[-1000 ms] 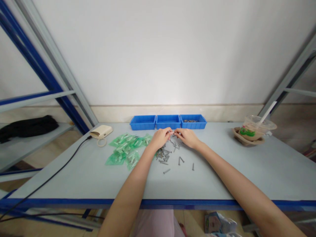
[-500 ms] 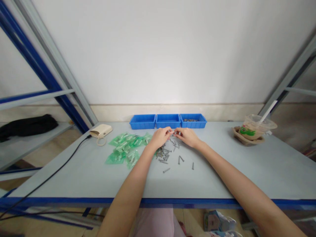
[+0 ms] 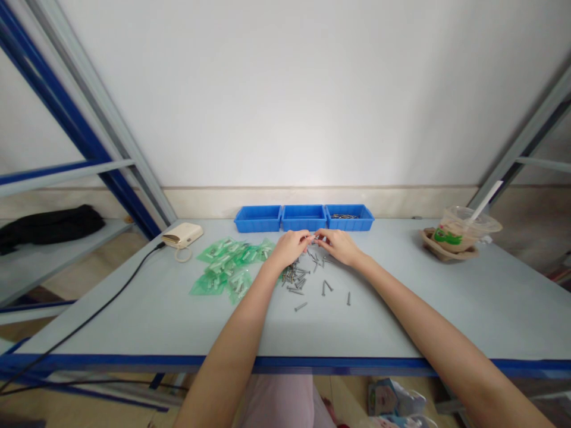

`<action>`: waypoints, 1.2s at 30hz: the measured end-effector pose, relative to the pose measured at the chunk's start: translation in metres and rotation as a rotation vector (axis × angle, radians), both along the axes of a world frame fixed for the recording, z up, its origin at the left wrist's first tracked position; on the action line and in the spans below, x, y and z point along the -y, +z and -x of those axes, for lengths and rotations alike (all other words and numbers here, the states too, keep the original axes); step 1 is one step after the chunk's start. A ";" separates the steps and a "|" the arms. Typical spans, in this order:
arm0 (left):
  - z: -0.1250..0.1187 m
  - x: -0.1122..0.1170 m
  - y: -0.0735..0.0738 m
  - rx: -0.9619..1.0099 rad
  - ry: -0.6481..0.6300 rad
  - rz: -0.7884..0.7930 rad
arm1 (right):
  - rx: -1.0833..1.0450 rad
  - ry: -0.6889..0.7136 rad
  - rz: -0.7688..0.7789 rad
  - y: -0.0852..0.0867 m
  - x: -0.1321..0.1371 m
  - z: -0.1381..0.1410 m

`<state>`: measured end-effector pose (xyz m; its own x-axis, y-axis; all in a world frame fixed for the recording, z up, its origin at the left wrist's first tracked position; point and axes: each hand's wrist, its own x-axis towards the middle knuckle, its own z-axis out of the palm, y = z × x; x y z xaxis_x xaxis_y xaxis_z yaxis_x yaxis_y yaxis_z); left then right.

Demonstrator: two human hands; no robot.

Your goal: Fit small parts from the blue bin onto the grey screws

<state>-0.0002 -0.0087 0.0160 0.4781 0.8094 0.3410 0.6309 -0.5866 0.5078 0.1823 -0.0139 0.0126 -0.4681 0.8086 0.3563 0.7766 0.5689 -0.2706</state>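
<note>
My left hand and my right hand meet fingertip to fingertip just in front of the blue bins. Both are closed in a pinch. Something small and pale shows between the fingertips, too small to name. Loose grey screws lie heaped under and beside my left wrist, with a few more scattered on the table below my right hand. Left of my left forearm lies a pile of green plastic bags with small white and metal pieces inside. My left arm hides part of the screw heap.
Three blue bins stand in a row by the wall; the right one contains screws. A cream power bank with a black cable sits at the left. On the right, a plastic cup with a straw rests in a brown tray.
Almost nothing differs. Both hands stay together in the same place, with only a slight shift of the fingers.
</note>
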 end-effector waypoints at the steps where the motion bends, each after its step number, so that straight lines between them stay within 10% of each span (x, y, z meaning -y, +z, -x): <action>1: 0.000 0.000 0.000 0.001 -0.003 -0.001 | 0.000 -0.001 -0.014 0.000 0.000 0.000; 36: -0.002 -0.001 -0.002 0.054 0.019 0.047 | 0.044 0.012 0.059 0.006 0.002 0.000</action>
